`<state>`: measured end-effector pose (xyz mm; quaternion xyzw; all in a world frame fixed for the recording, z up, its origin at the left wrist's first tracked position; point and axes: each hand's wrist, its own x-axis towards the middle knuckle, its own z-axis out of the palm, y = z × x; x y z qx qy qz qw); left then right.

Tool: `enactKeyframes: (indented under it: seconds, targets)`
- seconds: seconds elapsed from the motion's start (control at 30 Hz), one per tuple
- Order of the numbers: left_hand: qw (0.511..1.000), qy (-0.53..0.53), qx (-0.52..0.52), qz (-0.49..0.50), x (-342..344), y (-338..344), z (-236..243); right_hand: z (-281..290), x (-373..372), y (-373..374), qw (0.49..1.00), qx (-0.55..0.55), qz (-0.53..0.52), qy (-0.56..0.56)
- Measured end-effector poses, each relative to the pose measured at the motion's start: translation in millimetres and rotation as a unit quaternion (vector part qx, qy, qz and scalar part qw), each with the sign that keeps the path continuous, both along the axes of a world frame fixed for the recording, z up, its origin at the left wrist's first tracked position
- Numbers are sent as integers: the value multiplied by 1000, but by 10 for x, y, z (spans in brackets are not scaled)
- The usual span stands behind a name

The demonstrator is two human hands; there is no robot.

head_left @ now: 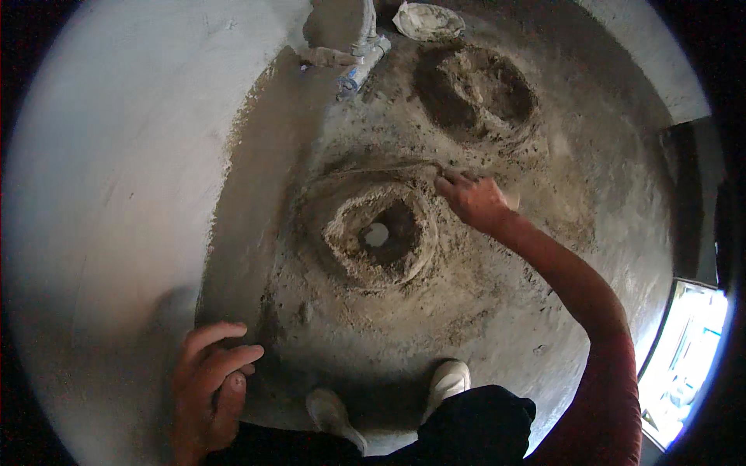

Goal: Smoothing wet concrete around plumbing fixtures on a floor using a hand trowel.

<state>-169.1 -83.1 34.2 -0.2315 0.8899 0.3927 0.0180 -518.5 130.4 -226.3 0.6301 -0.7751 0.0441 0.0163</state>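
Note:
My right hand [475, 200] reaches forward to the upper right rim of a raised ring of wet mortar [346, 237]. Its fingers are closed around a small pale tool [512, 201], of which only an edge shows, and the fingertips press on the mortar ridge. The ring surrounds a dark hole with a white pipe mouth [377, 234] at its centre. My left hand [210, 380] rests low at the left with fingers apart, flat against the foot of the grey plastered wall [116, 179], holding nothing.
A second mortar mound with a hollow [478, 89] lies farther back. A crumpled sack [427, 19] and a pipe with a bottle [359, 66] sit by the far wall. My two pale shoes [449, 380] stand on the rough cement floor [544, 155]. A bright opening [684, 357] is at right.

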Motion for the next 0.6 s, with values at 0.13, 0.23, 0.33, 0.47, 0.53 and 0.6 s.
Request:
enactKeyframes:
  seconds: [0.13,0.23,0.33,0.47,0.53,0.6]
  targets:
    - [1000,8,-18,7,155,23,72,138,126,275,993,94,-22,-64]
    - [1000,26,-1,5,133,25,-42,146,124,629,988,108,-62,-88]
    - [999,24,-22,-6,205,73,167,202,126,678,993,75,-60,-74]
    - [999,42,-11,-10,328,129,195,298,-58,757,979,112,-149,-78]
    - [999,44,-12,-19,311,186,227,255,-166,723,986,64,-141,-56]
    - [999,42,-17,-28,271,224,251,142,-153,425,989,45,-131,-55]
